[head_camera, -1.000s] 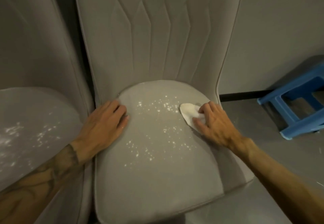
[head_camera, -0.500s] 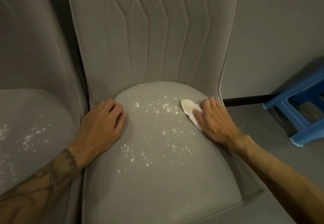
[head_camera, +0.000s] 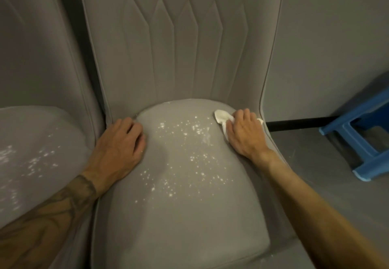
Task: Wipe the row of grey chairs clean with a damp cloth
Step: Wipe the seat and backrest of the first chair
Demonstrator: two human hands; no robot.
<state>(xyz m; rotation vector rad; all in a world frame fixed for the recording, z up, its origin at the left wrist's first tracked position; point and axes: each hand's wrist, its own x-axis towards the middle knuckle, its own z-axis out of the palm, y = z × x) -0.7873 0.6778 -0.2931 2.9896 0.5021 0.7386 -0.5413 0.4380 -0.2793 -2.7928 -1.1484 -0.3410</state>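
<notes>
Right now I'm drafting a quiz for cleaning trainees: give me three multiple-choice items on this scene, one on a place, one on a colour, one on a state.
1. Where on the seat is the white cloth?
A. Front edge
B. Back right corner
C. Middle

2. What colour is the stool at far right?
A. Red
B. Blue
C. Green

3. The seat's middle is:
A. Speckled white
B. Spotless
C. Torn open

Answers: B, the right hand holds it down there; B, its frame shows plainly blue; A, white specks lie scattered across it.
</notes>
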